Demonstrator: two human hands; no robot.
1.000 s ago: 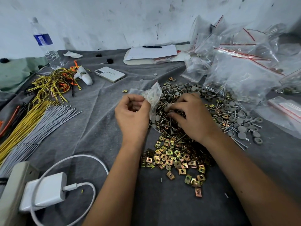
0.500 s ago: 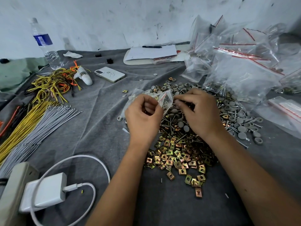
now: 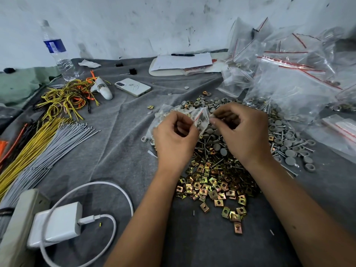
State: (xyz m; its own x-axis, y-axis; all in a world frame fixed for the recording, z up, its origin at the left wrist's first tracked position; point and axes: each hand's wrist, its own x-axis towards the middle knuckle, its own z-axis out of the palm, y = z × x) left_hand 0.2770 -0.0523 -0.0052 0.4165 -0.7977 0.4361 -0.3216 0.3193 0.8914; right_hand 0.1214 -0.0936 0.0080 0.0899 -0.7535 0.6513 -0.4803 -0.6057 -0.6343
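Head view: a creased gray cloth (image 3: 119, 151) covers the work surface, and a scuffed white wall (image 3: 134, 26) stands behind it. The left hand (image 3: 176, 135) curls its fingers and pinches a small clear zip bag (image 3: 163, 116) of thin, crinkled film holding pale round parts. The right hand (image 3: 242, 132), fingers bent, seems to pinch the bag's red-striped mouth, though the crumpled film blurs this. The bag's long axis runs leftward from the fingertips. On the near side of the fingers lie brassy square clip nuts (image 3: 213, 182), and right of them gray round caps (image 3: 289, 149).
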